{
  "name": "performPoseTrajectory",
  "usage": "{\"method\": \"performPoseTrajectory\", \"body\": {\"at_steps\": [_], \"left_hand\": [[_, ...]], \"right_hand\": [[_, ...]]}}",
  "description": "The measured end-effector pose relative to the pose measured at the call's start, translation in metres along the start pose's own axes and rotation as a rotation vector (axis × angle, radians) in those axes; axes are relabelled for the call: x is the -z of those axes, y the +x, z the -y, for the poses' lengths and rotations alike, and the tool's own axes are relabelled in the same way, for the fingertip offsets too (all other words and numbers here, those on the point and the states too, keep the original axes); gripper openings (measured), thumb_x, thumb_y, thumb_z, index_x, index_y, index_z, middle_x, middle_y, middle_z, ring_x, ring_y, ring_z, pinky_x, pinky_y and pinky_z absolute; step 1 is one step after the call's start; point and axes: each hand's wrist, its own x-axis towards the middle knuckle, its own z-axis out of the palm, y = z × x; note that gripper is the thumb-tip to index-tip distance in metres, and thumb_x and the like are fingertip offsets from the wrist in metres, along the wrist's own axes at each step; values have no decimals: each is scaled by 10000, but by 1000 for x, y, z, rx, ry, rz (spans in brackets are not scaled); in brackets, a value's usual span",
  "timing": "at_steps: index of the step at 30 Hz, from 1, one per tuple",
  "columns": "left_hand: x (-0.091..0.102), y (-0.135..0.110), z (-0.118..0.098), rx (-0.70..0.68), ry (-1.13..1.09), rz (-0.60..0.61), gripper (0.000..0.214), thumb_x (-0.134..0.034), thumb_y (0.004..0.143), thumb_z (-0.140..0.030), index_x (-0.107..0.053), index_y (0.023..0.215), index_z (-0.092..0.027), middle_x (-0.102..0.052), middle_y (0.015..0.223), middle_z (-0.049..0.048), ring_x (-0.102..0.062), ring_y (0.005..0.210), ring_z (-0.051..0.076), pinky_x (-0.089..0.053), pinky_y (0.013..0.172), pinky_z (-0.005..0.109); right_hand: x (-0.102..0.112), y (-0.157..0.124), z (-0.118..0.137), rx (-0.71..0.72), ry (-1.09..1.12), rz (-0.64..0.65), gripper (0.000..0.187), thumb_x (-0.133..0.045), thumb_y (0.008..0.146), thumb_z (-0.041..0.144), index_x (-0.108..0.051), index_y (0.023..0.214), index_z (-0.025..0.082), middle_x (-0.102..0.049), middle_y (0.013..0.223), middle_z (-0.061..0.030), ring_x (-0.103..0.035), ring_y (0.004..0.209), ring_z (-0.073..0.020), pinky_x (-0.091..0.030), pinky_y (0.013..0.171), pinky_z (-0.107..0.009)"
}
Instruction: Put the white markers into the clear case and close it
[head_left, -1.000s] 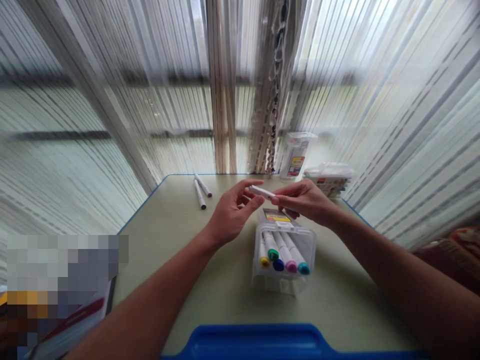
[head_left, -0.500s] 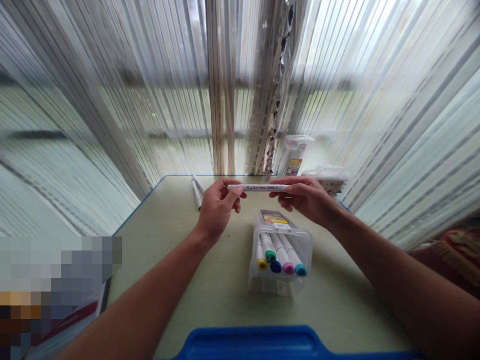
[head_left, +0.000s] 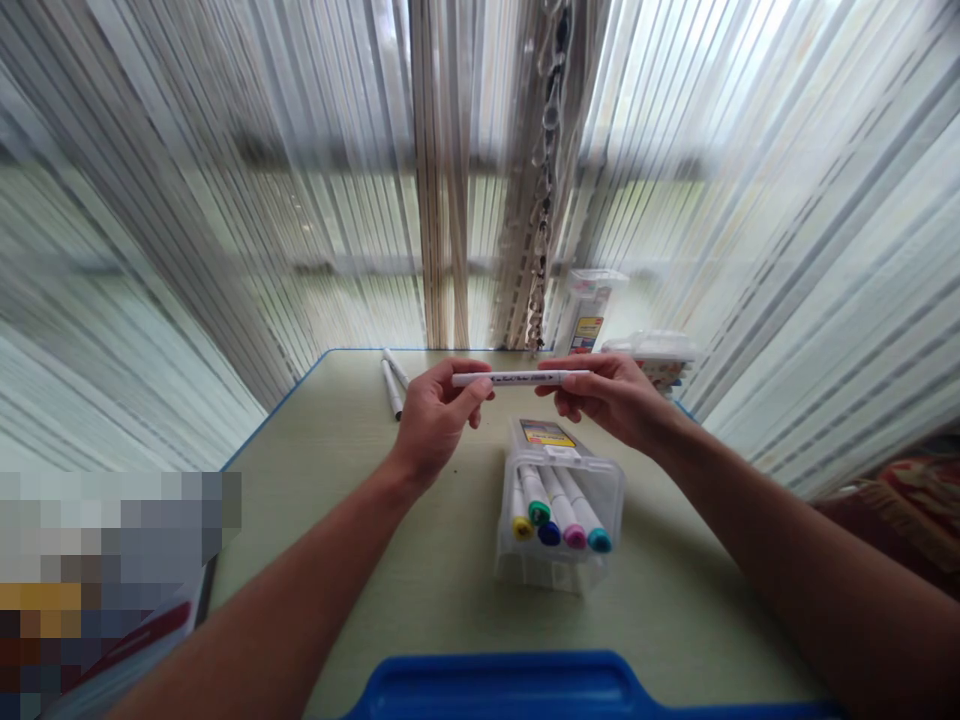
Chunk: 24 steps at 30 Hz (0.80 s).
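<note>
White marker [head_left: 519, 380], one: raised level above counter [head_left: 337, 455], near clear case [head_left: 611, 490]. My left hand [head_left: 435, 412], right hand [head_left: 615, 393]: apart, pinching opposite ends. Best handled: light, even pressure, ends level.

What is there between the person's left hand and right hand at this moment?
A white marker with dark print bridges the gap from the left hand to the right hand, held near each end; the head view shows it.

left hand [head_left: 435, 415] + right hand [head_left: 611, 398]: pinching white marker [head_left: 521, 379] | nearer: clear box [head_left: 551, 572], coloured-tip markers [head_left: 565, 505] inside
</note>
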Motion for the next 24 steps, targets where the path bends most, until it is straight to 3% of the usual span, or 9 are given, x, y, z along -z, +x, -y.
{"method": "performPoseTrajectory", "body": {"at_steps": [11,17,24], "left_hand": [[-2,0,-1,6,-18,8,221,-691,811,-314,-693,903,-113,-666,676,39,-540,524,94,-426,484,222],[-1,0,0,-13,5,21,248,-704,797,-270,-694,979,-102,-690,732,47,-504,502,76,-427,482,225],[0,0,1,-26,16,13,262,-734,777,-251,-683,982,-96,-685,741,35,-489,500,66,-429,484,222]], "right_hand": [[1,3,-5,20,16,-44,224,-816,740,280,-787,917,145,-691,628,-48,-584,498,-103,-450,452,-214],[1,5,-6,24,45,-51,169,-762,799,293,-783,863,138,-704,639,-65,-593,481,-105,-452,439,-205],[4,3,-4,15,23,-20,237,-812,732,237,-780,949,148,-732,700,-74,-607,512,-103,-476,475,-207]]}}
